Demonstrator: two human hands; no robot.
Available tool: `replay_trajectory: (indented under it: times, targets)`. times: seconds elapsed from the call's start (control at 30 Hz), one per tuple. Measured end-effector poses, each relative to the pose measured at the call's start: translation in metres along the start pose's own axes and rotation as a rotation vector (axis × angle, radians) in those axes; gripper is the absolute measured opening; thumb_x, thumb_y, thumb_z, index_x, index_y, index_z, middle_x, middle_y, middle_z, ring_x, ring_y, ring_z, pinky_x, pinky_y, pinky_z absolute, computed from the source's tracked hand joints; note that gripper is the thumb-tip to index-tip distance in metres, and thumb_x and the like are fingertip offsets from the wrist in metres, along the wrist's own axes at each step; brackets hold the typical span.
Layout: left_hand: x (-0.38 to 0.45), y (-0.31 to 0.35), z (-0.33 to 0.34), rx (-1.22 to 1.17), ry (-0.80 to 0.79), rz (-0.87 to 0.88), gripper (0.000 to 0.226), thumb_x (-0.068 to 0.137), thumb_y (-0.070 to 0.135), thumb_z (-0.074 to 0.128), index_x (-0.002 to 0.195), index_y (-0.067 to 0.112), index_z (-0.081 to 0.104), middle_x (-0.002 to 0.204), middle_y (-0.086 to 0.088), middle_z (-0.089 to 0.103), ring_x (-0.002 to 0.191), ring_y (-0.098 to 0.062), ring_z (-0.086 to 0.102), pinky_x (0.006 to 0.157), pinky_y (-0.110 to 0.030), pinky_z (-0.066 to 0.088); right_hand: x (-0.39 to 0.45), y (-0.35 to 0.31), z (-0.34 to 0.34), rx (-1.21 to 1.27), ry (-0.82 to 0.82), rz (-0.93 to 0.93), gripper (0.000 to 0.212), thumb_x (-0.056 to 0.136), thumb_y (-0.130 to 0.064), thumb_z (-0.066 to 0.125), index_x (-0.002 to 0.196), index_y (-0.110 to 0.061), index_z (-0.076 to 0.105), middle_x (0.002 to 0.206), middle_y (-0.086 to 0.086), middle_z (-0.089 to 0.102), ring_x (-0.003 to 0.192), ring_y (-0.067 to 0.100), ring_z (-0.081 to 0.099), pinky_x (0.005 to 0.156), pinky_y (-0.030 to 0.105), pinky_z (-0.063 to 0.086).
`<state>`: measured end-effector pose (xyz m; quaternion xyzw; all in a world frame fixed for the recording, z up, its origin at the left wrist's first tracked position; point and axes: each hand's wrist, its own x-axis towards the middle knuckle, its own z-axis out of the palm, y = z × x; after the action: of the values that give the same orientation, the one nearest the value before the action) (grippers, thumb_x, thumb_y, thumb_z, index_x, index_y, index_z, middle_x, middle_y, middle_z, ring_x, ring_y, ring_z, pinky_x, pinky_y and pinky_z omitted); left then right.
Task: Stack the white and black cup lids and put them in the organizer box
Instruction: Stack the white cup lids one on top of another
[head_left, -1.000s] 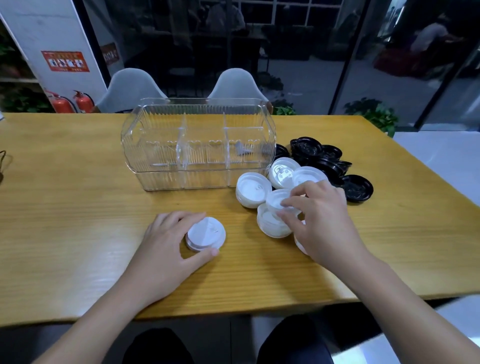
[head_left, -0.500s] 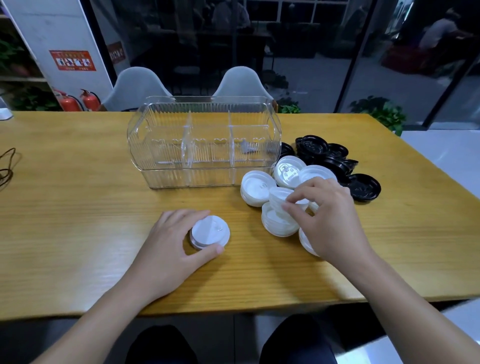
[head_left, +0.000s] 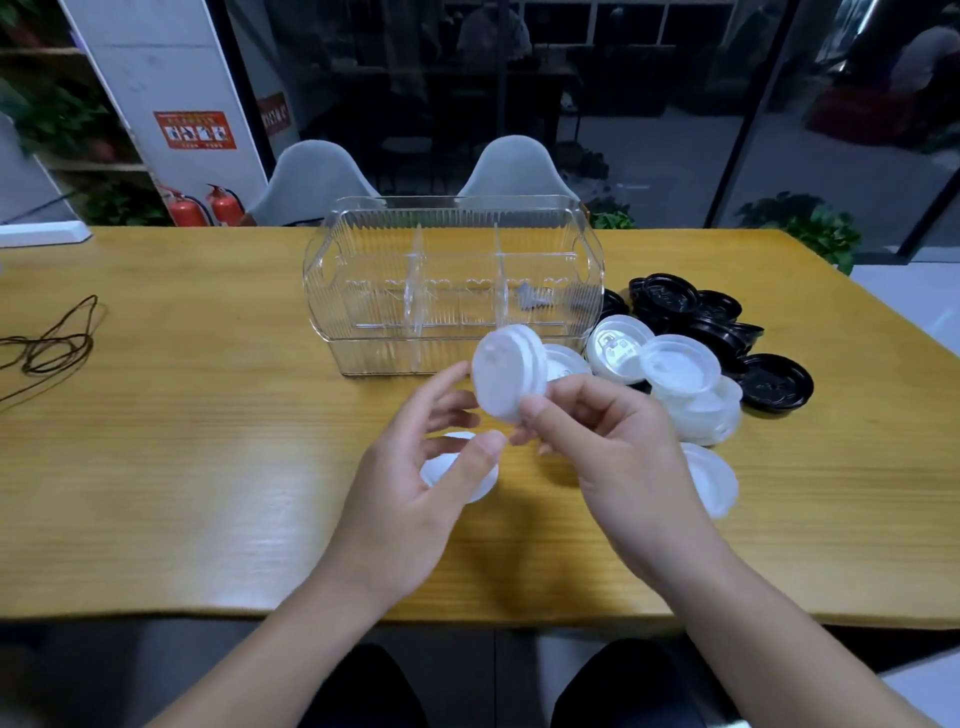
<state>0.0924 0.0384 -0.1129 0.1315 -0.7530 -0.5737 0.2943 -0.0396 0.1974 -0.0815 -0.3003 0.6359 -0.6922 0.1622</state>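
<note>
My right hand (head_left: 618, 452) pinches a small stack of white lids (head_left: 508, 378) by the lower edge and holds it tilted above the table, in front of the clear organizer box (head_left: 363, 291). My left hand (head_left: 415, 488) hovers beside it with loosely spread fingers, their tips close to the stack's left edge. Under that hand a white lid (head_left: 441, 467) lies on the table. More white lids (head_left: 685, 384) are heaped to the right, one white lid (head_left: 719, 486) lies by my right wrist, and a pile of black lids (head_left: 691, 317) sits behind them.
The box has three compartments with nothing in them. A brown cord (head_left: 52, 343) lies coiled at the table's left. Two grey chairs (head_left: 514, 166) stand beyond the far edge. The wooden table (head_left: 208, 467) is bare in front of my left arm.
My right hand lifted white lids out of the heap and carried them left and up. My left hand came off the lid on the table and rose towards them.
</note>
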Motion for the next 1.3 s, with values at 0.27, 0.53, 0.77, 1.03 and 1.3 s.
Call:
replay_trajectory:
  times: [0.27,0.53,0.77,1.03,1.3]
  targets:
    - [-0.005,-0.010,-0.014,-0.108,0.023,-0.086,0.052,0.096,0.035,0.086,0.146,0.033,0.072,0.145,0.003,0.076,0.136,-0.024,0.072,0.106,-0.052,0.066,-0.010,0.019,0.033,0.096,-0.077,0.064,0.013,0.093,-0.009,0.088,0.105,-0.009,0.083,0.100,0.008,0.086,0.098,0.026,0.083,0.091,0.042,0.066]
    - [-0.006,-0.013,-0.018,-0.134,0.043,-0.146,0.058,0.089,0.014,0.099,0.140,0.024,0.073,0.134,0.002,0.082,0.129,-0.022,0.077,0.109,-0.058,0.064,-0.018,0.043,0.044,-0.170,-0.135,-0.109,0.016,0.099,-0.005,0.083,0.099,-0.021,0.085,0.090,0.001,0.083,0.085,0.027,0.073,0.080,0.042,0.060]
    - [0.019,-0.029,-0.056,0.095,-0.014,-0.049,0.074,0.083,0.021,0.104,0.148,0.026,0.069,0.142,0.014,0.077,0.140,-0.013,0.069,0.117,-0.042,0.058,0.001,0.035,0.018,-0.307,-0.051,-0.114,0.028,0.101,-0.015,0.081,0.127,-0.027,0.079,0.121,-0.019,0.080,0.119,0.007,0.075,0.098,0.028,0.059]
    - [0.023,-0.040,-0.064,0.334,-0.228,0.001,0.072,0.086,0.024,0.101,0.149,0.036,0.070,0.146,0.016,0.075,0.143,-0.016,0.066,0.125,-0.046,0.050,0.010,0.045,0.021,-0.614,-0.293,-0.072,0.066,0.100,-0.042,0.082,0.160,-0.035,0.057,0.155,-0.026,0.061,0.142,-0.010,0.053,0.123,0.024,0.044]
    - [0.021,-0.042,-0.060,0.472,-0.247,-0.090,0.083,0.085,0.047,0.099,0.159,0.052,0.061,0.150,0.024,0.062,0.141,0.007,0.058,0.127,-0.028,0.043,0.006,0.056,0.020,-0.712,-0.209,-0.080,0.059,0.100,-0.046,0.080,0.156,-0.034,0.062,0.148,-0.026,0.065,0.133,-0.012,0.056,0.110,0.007,0.041]
